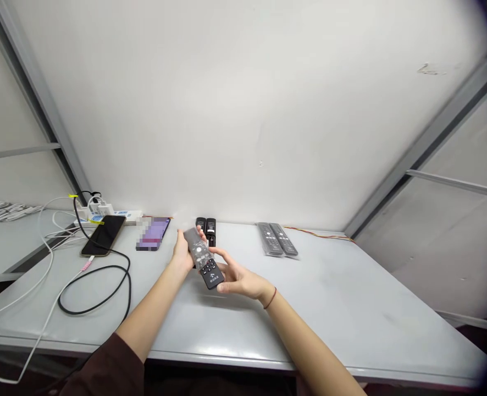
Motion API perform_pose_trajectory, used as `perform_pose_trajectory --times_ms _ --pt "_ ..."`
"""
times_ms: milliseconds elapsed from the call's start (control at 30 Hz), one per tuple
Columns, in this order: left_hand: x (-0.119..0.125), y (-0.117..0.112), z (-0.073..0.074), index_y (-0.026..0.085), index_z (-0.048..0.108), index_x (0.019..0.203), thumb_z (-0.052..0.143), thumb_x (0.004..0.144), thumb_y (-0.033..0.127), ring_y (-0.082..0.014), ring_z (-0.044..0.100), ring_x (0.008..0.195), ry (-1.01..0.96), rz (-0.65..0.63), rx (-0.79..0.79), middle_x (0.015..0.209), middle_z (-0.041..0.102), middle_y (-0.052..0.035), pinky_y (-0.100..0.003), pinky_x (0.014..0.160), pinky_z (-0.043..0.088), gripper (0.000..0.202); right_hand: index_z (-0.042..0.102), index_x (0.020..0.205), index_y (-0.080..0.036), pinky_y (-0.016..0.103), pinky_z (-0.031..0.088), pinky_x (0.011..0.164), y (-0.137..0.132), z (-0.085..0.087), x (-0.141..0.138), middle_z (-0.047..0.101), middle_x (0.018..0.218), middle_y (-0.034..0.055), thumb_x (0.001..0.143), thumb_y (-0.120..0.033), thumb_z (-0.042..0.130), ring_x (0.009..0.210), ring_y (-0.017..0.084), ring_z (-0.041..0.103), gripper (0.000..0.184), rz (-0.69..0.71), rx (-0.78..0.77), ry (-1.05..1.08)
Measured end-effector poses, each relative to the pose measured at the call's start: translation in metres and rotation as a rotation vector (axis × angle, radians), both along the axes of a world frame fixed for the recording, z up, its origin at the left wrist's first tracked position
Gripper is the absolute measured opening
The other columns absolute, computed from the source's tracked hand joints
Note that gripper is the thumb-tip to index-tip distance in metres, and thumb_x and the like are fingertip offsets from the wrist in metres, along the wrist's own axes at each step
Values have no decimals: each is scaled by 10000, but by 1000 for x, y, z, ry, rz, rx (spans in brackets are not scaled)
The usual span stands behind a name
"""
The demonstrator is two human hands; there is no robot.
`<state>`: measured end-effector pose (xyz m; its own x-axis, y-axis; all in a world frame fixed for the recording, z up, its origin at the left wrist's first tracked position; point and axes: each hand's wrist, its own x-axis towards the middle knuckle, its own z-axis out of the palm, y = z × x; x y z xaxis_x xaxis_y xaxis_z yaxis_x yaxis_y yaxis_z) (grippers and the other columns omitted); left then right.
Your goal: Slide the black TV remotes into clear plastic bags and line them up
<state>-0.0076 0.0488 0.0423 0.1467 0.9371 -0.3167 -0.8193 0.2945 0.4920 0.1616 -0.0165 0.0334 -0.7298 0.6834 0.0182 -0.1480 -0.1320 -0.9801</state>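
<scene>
Above the middle of the table, our left hand [183,252] is clenched round the far end of a black remote [210,274], grasping it through a clear plastic sleeve [193,240]. Our right hand [241,278] is half open, its thumb [222,256] over the near part of the remote and its fingers [227,287] beneath, holding it lightly. The remote is held off the table, tilted across our body, with its buttons facing up. The sleeve covers its far part, though we cannot tell whether any film lies over the near part. Both hands are occupied with this one remote.

A red cord [270,298] circles our right wrist, and a dark sleeve [111,366] covers our left arm. Just beyond our hands, two black remotes [205,231] stand side by side near the far edge of the table [350,313]. Further right, two sleeved remotes [277,239] lie together, with a thin red-and-yellow wire [320,234] behind them. To the left lie a phone [153,234] with a blurred screen and a dark phone [103,235], with a power strip [111,214] behind them. A black cable [95,289] loops in front of these, and a white cable [48,286] trails off the near left.
</scene>
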Motion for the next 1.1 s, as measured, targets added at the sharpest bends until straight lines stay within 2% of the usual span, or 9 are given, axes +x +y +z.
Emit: perform_pose_trajectory --times_ms 133,267,367,433,533,667,833,933,1100 --pt "9 -10 3 115 619 850 240 924 544 -127 564 518 40 3 -30 605 597 -47 -240 523 474 577 271 1376 -321 314 479 807 2 -5 -7 522 1206 78 725 -303 726 911 156 589 794 -132 80 11" --pt "23 -19 -4 115 640 859 279 919 537 -133 578 507 223 10 -5 655 641 -53 -252 512 476 558 400 1316 -265 348 450 906 7 -13 -12 485 1298 95 778 -354 663 1088 213 534 606 -325 271 -22" --pt "31 -25 -10 100 648 856 336 926 479 -137 613 575 255 37 19 732 670 -74 -250 579 500 497 498 1238 -246 371 374 1004 9 -15 -14 486 1326 80 816 -377 610 1188 229 477 455 -461 379 -80" --pt "33 -25 -11 101 652 881 346 924 475 -158 643 658 226 12 33 788 683 -91 -267 649 517 485 554 1165 -236 373 368 1006 10 -15 -14 526 1283 76 831 -387 583 1176 233 490 367 -510 390 -115" --pt "27 -19 -8 104 650 926 309 920 514 -182 659 736 145 -29 33 830 688 -108 -293 692 526 533 597 1066 -222 383 415 943 9 -15 -14 596 1154 72 822 -388 584 1071 237 548 294 -504 388 -140" --pt "13 -6 -5 103 639 915 295 929 494 -166 647 668 71 26 -26 767 679 -99 -270 639 519 521 609 1038 -227 371 441 876 5 -17 -17 625 1043 56 815 -355 591 955 219 576 258 -429 383 -187" --pt "9 -2 -5 108 615 891 325 940 374 -147 609 586 28 5 -66 671 640 -65 -269 613 504 397 553 1152 -235 335 432 872 1 -21 -23 606 1085 48 808 -328 601 973 199 563 359 -438 362 -160" --pt "12 -6 -3 104 610 900 322 939 377 -153 612 596 34 -6 -74 681 637 -72 -283 624 511 399 515 1193 -237 320 437 866 2 -24 -25 594 1114 53 821 -321 586 981 189 564 388 -460 344 -120" --pt "12 -9 -3 113 614 906 301 942 399 -167 627 598 81 -61 -58 706 655 -77 -296 601 519 426 535 1145 -224 314 442 837 4 -29 -26 608 1081 49 821 -288 572 941 182 572 332 -521 369 -112"
